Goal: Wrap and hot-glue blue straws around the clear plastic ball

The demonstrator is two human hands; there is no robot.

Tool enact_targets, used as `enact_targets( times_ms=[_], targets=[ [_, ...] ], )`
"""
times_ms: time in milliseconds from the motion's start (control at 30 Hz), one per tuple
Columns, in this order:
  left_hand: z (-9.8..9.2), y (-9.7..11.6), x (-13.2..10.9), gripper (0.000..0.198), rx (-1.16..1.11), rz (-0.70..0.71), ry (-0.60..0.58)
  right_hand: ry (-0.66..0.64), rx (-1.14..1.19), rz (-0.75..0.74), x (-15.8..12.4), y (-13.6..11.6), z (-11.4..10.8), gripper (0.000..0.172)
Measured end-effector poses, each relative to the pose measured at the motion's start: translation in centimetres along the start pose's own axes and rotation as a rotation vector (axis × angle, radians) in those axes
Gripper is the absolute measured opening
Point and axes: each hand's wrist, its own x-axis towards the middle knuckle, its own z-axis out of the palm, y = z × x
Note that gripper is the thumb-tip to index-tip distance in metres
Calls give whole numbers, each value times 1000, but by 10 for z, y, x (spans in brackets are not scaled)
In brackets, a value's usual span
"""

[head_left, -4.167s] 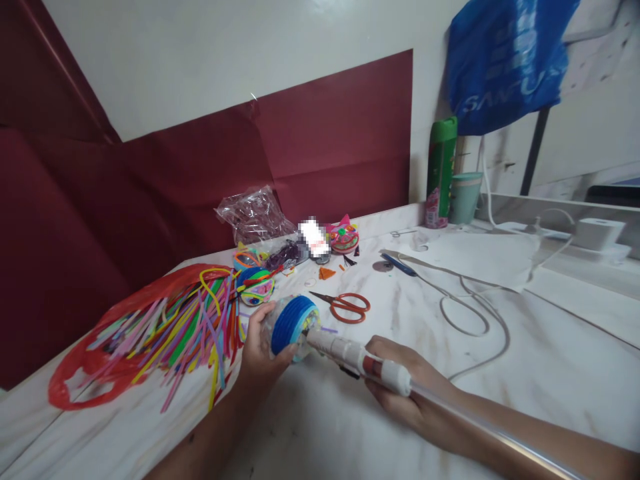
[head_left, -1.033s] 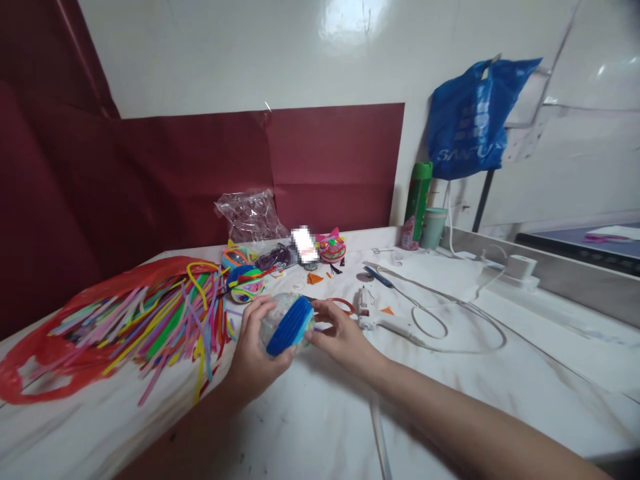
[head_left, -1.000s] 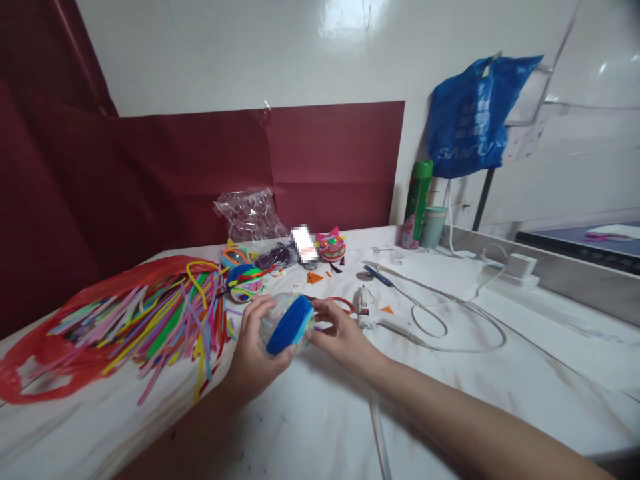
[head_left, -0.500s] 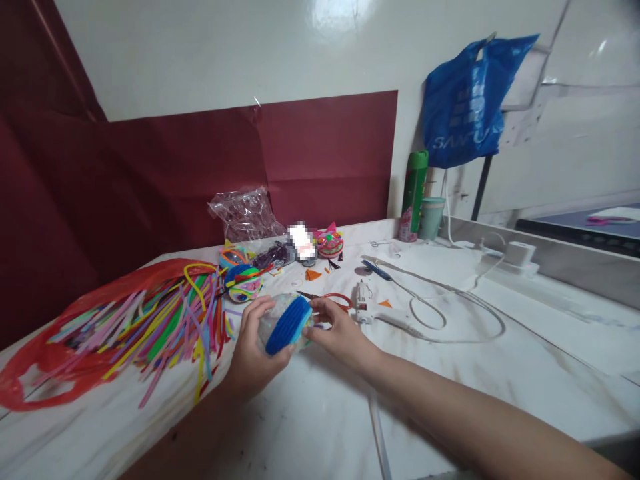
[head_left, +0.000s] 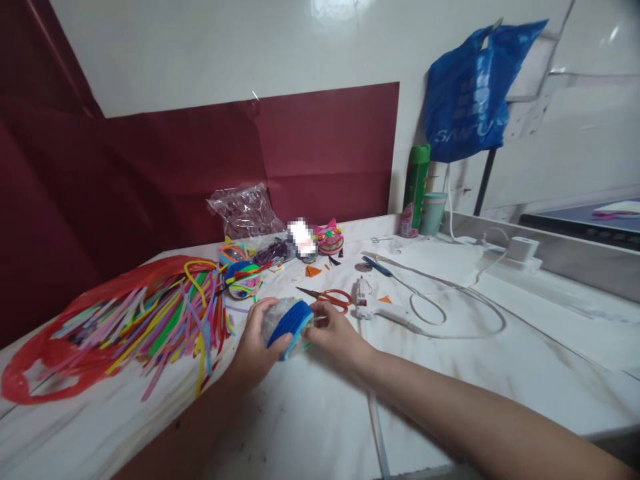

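Head view: one blue-banded ball (head_left: 293, 321), near centre. My left hand (head_left: 254, 352) held it, fingers curled around its left side; my right hand (head_left: 340, 335) bent partly closed at its right edge, grip unclear. Scissors (head_left: 338, 299) lay beyond; glue gun (head_left: 367, 308), right; coloured strips (head_left: 173, 317), left.

Dim light; glare high on wall (head_left: 225, 53); soft shadows; edges stretched; pixelated patch (head_left: 301, 239) mid-frame

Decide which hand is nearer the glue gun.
Right. The right hand, at the right side of the ball, is just left of the glue gun; the left hand, gripping the ball's left side, is farther left.
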Motion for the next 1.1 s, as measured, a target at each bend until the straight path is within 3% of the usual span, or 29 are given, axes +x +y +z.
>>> enact_targets(
  times_ms=[233, 367, 900, 1100],
  targets=[
    [3, 16, 1, 63, 79, -206, -14, -14, 24, 16, -1, -4, 2, 33],
    [-2, 17, 2, 62, 20, -236, -17, -65, 76, 38, -2, -6, 0, 30],
    [-1, 17, 0, 65, -10, -215, -7, -9, 21, 4, -2, 0, 3, 33],
    [-4, 8, 3, 62, -216, -280, 7, 70, 46, -61, 3, -8, -10, 23]
  ],
)
